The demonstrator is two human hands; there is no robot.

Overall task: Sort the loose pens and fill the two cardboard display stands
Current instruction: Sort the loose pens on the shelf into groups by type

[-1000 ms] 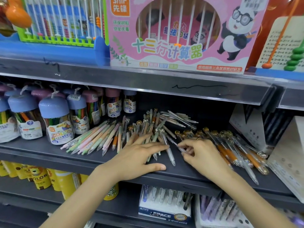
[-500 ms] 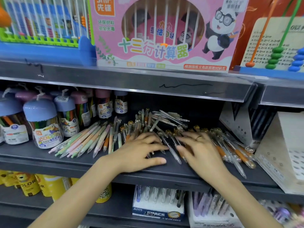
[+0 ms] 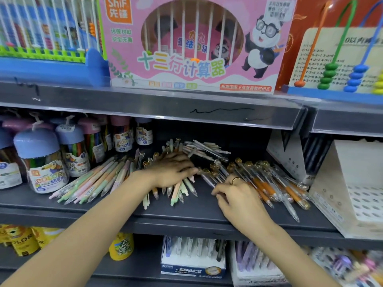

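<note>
Loose pens lie across the dark shelf point(image 3: 186, 212). A row of pastel pens point(image 3: 93, 181) fans out at the left. My left hand point(image 3: 172, 170) lies palm down over a gathered bundle of pastel pens point(image 3: 178, 193), fingers curled round them. Clear pens with orange grips and gold tops point(image 3: 269, 189) are heaped at the right. My right hand point(image 3: 240, 197), with a ring, curls its fingertips onto a clear pen at the heap's left edge. A white perforated cardboard stand point(image 3: 352, 195) sits at the far right, a second stand point(image 3: 290, 156) behind it.
Jars of coloured pencils point(image 3: 41, 160) crowd the shelf's left end. Thin white pens point(image 3: 207, 149) lie at the back. The upper shelf edge point(image 3: 186, 108) hangs low overhead, carrying a pink abacus box point(image 3: 194, 44). A pen box point(image 3: 192, 259) sits on the shelf below.
My left hand has slid back over the pastel pens and bunched them together. My right hand has drawn in toward the heap of orange-grip pens, fingers curling tighter.
</note>
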